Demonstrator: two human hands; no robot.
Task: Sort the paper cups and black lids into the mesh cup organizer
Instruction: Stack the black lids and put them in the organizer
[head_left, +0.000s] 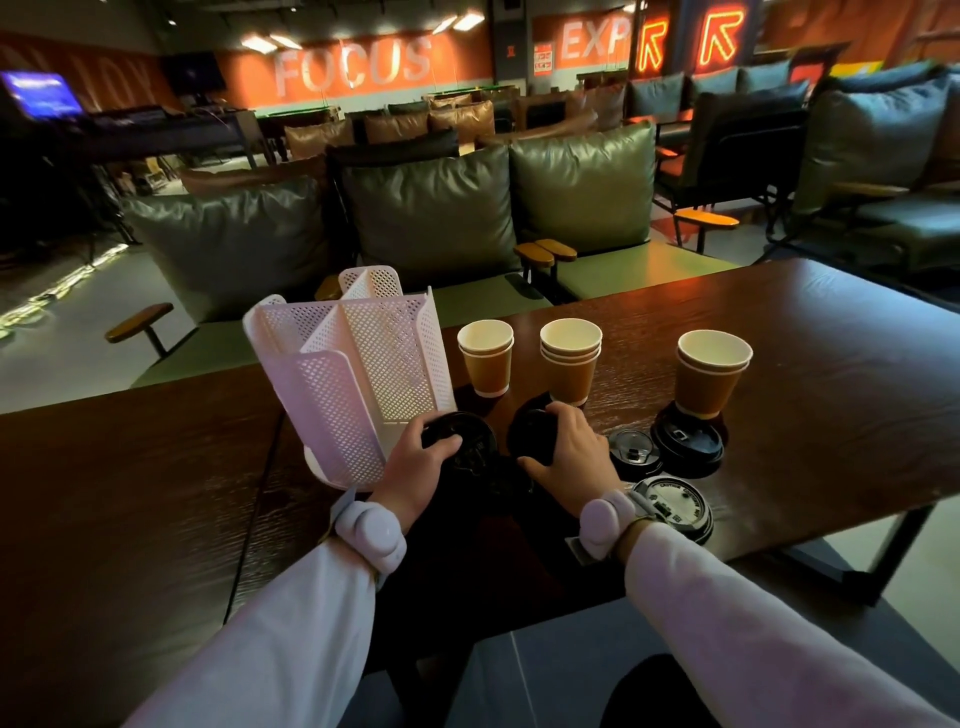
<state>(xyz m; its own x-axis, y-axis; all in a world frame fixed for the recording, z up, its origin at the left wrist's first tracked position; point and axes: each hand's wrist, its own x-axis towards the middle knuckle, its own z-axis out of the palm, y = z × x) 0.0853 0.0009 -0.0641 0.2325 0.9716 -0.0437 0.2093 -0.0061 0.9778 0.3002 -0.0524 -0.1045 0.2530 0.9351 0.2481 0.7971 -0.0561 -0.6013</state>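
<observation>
A white mesh cup organizer (358, 374) stands on the dark wooden table (810, 332), left of centre, and no cup or lid shows in it. My left hand (421, 460) grips a black lid (467, 436) just beside the organizer's base. My right hand (569, 449) holds another black lid (530, 431), tilted up off the table. Three short stacks of brown paper cups stand behind: one (485, 356), a second (569, 358) and a third (711, 371) that sits on a black lid (688, 447). Further lids lie at right: a small one (635, 454) and one by my right wrist (675, 506).
The table's near edge runs under my forearms. A dark seam (260, 483) divides the tabletop left of the organizer. Green cushioned sofas (431, 208) stand behind the table.
</observation>
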